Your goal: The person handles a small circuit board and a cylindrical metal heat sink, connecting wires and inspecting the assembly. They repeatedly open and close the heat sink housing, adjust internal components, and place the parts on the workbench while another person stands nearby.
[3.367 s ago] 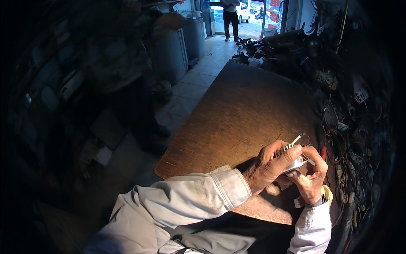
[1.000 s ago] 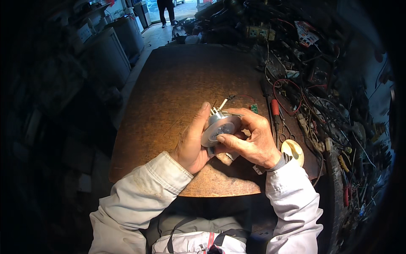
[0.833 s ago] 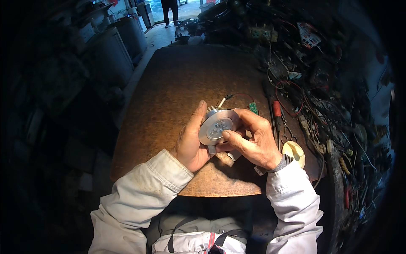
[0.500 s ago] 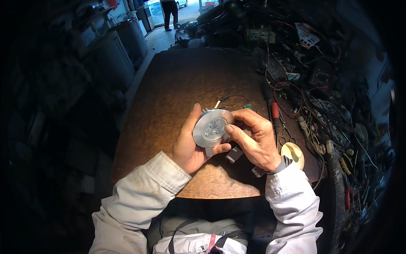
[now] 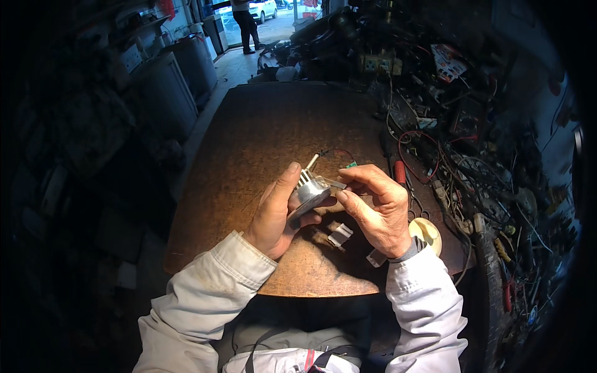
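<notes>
My left hand (image 5: 272,214) is closed round a round silver LED downlight (image 5: 313,194), turned edge-up so that its finned back shows and its lens face is hidden. At the fixture's right side, thumb and forefinger of my right hand (image 5: 384,214) pinch a small flat metal clip (image 5: 336,184) that seems attached to it. A white-sleeved lead (image 5: 313,161) runs from the back of the light toward a small green circuit board (image 5: 352,165). Below the hands, a small white plastic block (image 5: 340,234) lies on the wooden table (image 5: 261,130), and another pale block (image 5: 376,257) sits under my right wrist.
Along the right side lie a red-handled screwdriver (image 5: 399,173), scissors (image 5: 418,207) and a cream round dish-like piece (image 5: 426,236). Beyond them spreads a heap of tangled wires (image 5: 479,168) and parts. A person (image 5: 245,28) stands by the far doorway.
The downlight has been tipped from lens-up onto its edge, showing its finned back. My right fingers have gone from its rim to the metal clip. The distant person has shifted slightly.
</notes>
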A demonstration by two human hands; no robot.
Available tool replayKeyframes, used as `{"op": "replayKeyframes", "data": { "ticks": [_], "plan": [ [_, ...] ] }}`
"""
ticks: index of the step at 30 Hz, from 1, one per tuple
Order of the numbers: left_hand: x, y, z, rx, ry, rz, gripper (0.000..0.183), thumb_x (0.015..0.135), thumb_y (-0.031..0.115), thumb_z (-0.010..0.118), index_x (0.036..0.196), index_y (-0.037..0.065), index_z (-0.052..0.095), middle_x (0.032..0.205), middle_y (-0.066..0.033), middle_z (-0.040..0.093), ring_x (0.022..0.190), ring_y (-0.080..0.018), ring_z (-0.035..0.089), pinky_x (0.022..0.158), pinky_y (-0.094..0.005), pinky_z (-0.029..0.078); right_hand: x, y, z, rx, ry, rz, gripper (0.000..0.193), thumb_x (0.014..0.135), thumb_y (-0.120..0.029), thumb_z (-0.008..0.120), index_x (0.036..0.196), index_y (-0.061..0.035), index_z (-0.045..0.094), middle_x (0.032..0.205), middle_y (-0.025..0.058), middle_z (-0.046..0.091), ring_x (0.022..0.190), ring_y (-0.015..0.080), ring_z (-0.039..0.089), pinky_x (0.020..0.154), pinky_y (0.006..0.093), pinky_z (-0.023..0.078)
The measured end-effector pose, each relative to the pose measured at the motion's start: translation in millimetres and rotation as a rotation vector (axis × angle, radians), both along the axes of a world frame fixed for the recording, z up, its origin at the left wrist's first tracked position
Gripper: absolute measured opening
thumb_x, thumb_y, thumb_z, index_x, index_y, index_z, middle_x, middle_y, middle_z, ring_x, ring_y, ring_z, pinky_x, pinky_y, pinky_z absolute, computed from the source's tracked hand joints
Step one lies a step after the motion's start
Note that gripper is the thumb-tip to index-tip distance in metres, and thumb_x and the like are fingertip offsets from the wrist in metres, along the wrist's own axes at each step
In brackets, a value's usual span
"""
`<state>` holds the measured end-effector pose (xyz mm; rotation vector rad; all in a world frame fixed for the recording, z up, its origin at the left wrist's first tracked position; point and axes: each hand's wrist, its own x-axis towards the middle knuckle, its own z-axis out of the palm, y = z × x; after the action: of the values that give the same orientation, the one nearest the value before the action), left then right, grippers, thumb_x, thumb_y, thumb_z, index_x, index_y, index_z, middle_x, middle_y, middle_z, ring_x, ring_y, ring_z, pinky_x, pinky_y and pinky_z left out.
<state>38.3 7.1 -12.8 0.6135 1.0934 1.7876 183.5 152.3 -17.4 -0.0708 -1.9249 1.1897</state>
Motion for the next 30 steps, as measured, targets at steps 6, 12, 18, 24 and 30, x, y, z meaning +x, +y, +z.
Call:
{"op": "replayKeyframes", "data": {
  "ticks": [6, 12, 18, 24, 30],
  "plan": [
    [-2, -5, 2, -0.004, 0.193, 0.076, 0.054, 0.110, 0.059, 0.053, 0.112, 0.008, 0.069, 0.099, -0.0073, 0.077, 0.088, -0.0112, 0.074, 0.070, -0.0247, 0.060, 6, 0, 9, 0.078, -0.054, 0.128, 0.028, 0.089, -0.006, 0.087, 0.113, 0.0043, 0.078, 0.108, 0.0122, 0.075, 0.095, 0.0173, 0.071, 0.083, 0.0287, 0.057],
    [-3, -4, 7, 0.008, 0.291, 0.063, 0.056, 0.108, 0.055, 0.054, 0.117, 0.002, 0.068, 0.104, -0.0141, 0.078, 0.085, -0.0146, 0.074, 0.074, -0.0279, 0.060, 11, 6, 9, -0.062, -0.089, 0.260, 0.031, 0.086, -0.008, 0.091, 0.114, -0.0002, 0.081, 0.108, 0.0101, 0.075, 0.089, 0.0137, 0.070, 0.080, 0.0282, 0.058],
    [-7, -7, 9, 0.034, 0.391, 0.070, 0.051, 0.109, 0.047, 0.052, 0.116, -0.001, 0.068, 0.103, -0.0150, 0.078, 0.087, -0.0170, 0.073, 0.083, -0.0298, 0.060, 12, 8, 9, -0.066, -0.113, 0.336, 0.025, 0.091, -0.007, 0.087, 0.114, 0.0004, 0.081, 0.112, 0.0090, 0.075, 0.096, 0.0147, 0.071, 0.084, 0.0269, 0.058],
    [-9, -7, 6, 0.006, 0.489, 0.036, 0.049, 0.109, 0.045, 0.052, 0.118, -0.001, 0.067, 0.100, -0.0130, 0.077, 0.089, -0.0156, 0.073, 0.083, -0.0284, 0.060, 16, 8, 12, -0.143, -0.157, 0.353, 0.014, 0.100, -0.010, 0.079, 0.107, 0.0016, 0.081, 0.103, 0.0074, 0.073, 0.089, 0.0123, 0.067, 0.076, 0.0270, 0.053],
    [-9, -6, 3, 0.004, 0.522, 0.003, 0.048, 0.110, 0.044, 0.052, 0.118, -0.001, 0.067, 0.100, -0.0118, 0.077, 0.087, -0.0140, 0.073, 0.081, -0.0278, 0.060, 16, 9, 9, -0.110, -0.171, 0.305, 0.017, 0.103, -0.014, 0.076, 0.098, 0.0018, 0.080, 0.093, 0.0050, 0.070, 0.080, 0.0098, 0.064, 0.068, 0.0269, 0.050]
  ]
}}
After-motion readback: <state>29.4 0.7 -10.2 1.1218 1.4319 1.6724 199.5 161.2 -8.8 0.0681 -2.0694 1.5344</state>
